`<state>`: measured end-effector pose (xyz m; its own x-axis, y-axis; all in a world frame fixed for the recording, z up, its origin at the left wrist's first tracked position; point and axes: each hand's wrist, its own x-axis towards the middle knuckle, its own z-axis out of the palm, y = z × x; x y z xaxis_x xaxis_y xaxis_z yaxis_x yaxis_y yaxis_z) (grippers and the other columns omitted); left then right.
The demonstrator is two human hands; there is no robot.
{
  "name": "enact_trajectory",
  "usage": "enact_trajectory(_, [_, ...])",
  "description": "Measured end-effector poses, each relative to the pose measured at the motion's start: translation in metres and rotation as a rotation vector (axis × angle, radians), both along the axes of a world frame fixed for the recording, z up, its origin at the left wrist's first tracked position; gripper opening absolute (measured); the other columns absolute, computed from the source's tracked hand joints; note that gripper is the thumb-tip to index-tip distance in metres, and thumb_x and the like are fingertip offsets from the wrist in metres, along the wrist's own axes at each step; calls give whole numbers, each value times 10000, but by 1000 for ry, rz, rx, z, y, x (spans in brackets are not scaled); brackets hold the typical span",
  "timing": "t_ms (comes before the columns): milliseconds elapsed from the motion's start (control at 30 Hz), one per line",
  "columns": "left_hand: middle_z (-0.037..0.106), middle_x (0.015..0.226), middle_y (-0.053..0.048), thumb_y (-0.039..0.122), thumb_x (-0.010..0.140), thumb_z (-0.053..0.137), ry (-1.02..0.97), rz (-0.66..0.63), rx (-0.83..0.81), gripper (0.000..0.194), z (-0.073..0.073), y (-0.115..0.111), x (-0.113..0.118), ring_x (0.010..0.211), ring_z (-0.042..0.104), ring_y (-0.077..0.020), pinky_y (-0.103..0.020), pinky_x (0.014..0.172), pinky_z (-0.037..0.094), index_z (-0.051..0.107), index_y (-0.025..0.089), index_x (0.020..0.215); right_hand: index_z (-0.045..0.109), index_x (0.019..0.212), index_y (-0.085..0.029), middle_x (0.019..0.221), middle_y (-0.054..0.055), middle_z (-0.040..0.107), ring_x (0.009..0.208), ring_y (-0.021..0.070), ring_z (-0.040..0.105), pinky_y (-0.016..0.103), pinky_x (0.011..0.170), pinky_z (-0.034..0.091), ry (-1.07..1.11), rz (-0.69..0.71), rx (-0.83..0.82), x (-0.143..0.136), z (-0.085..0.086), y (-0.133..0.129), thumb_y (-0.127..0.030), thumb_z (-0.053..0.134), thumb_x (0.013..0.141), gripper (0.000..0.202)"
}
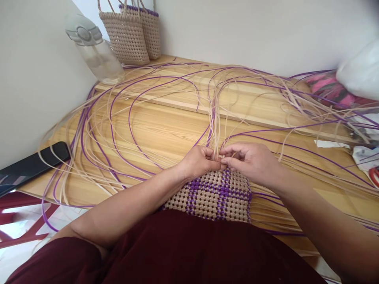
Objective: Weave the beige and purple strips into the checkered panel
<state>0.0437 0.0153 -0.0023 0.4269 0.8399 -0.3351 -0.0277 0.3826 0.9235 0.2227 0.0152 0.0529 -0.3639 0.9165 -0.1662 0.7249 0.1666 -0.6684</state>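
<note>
A woven piece (207,197) in beige with purple bands lies at the table's near edge, against the dark red clothing. Long beige and purple strands spread from it to the left, right and back. At its far edge my left hand (204,161) is closed, thumb and fingers pinching beige strands (216,134) that rise away from the weave. My right hand (251,161) meets it from the right, its thumb and index finger pinched on a beige strand close to the left fingertips. The exact crossing of strands between the fingertips is too small to tell.
Two woven baskets (127,39) stand at the back left beside a clear bottle (99,59). A black phone-like object (35,163) lies at the left edge. A wooden ledge (177,103) crosses the table. At the right are a white bag (361,73), pink cloth (328,90) and red-handled scissors (374,175).
</note>
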Motion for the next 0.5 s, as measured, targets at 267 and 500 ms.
enact_trajectory(267, [490,522,60,282,561,801,38,-4,47,280,3,-1,-1,490,385,-54,-225,505,277,561,137,572,614,704,-201,688,12,622,639,136,562,282,575,414,12,62,-74,-19,18,8,-324,590,783,148])
enact_trajectory(500, [544,543,38,296,588,788,68,-5,77,241,-4,1,0,498,439,-73,-235,518,324,608,138,603,566,734,-167,1117,21,680,1158,185,588,325,917,454,308,20,149,-9,97,32,-262,668,799,155])
